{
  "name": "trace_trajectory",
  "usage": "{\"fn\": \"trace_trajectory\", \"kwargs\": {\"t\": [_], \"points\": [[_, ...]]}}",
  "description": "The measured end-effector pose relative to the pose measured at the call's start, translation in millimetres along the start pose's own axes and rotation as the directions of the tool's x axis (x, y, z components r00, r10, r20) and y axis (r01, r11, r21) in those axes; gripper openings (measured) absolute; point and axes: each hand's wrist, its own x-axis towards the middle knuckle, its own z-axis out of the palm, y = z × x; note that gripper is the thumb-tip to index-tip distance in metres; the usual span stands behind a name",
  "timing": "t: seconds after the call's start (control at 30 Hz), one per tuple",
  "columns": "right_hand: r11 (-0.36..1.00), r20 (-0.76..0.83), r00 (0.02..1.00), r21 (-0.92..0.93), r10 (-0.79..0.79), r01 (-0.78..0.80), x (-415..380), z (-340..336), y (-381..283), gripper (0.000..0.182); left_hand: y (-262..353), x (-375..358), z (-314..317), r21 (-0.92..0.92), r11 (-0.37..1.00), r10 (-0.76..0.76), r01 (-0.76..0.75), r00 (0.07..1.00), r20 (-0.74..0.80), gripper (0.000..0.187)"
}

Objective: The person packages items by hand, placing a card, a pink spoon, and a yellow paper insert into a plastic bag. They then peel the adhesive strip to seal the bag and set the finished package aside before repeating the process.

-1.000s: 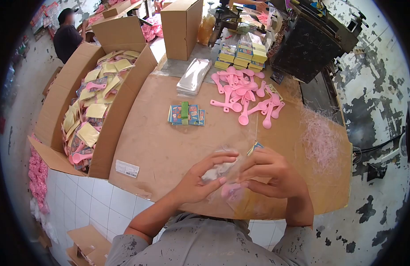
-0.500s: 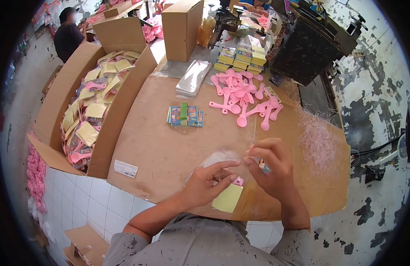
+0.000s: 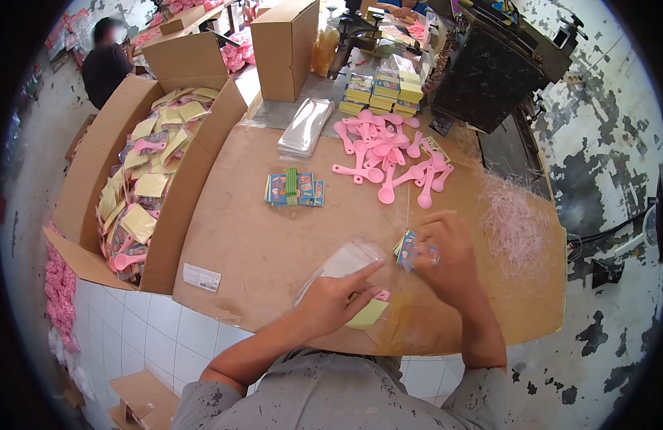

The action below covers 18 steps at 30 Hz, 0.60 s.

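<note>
My left hand point(image 3: 334, 299) is low over the front of the table, its index finger stretched out. Its thumb and other fingers close on a packet with a yellow card point(image 3: 369, 314) and a pink spoon point(image 3: 382, 294) whose end shows. Beneath and beyond this hand lie clear plastic bags point(image 3: 353, 259). My right hand point(image 3: 446, 247) is raised with bent, pinched fingers, slightly blurred; what they hold, if anything, I cannot make out. Below it, partly covered, is a small stack of blue printed cards point(image 3: 407, 251).
A banded blue card bundle point(image 3: 292, 188), more clear bags point(image 3: 305, 127), a pink spoon heap point(image 3: 381, 154) and card stacks point(image 3: 385, 87) lie farther back. Clear shreds point(image 3: 516, 226) lie right. A carton point(image 3: 191, 186) of packets stands left. A person point(image 3: 107, 64) sits beyond.
My right hand has moved away from the left, rightward and up, uncovering the blue cards. My left hand has shifted slightly, and the yellow card is more covered. The view has shifted a little.
</note>
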Motion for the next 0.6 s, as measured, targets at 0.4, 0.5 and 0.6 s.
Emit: {"fn": "trace_trajectory", "kwargs": {"t": [0.4, 0.5, 0.6], "points": [[0.347, -0.055, 0.741, -0.858, 0.669, -0.377, -160.8, -109.3, 228.1, 0.058, -26.9, -1.3, 1.5, -0.559, 0.805, -0.257, 0.197, 0.966, -0.030, 0.032], [0.622, -0.152, 0.852, -0.622, 0.501, -0.476, -130.9, -118.3, 181.5, 0.050, -22.1, 2.0, -0.5, -0.609, 0.771, -0.268, 0.183, 0.962, -0.050, 0.030], [0.669, 0.042, 0.726, 0.355, 0.686, -0.653, -104.0, -130.7, 159.3, 0.042, -27.0, -0.4, 3.9, -0.662, 0.727, -0.283, 0.182, 0.958, -0.047, 0.029]]}}
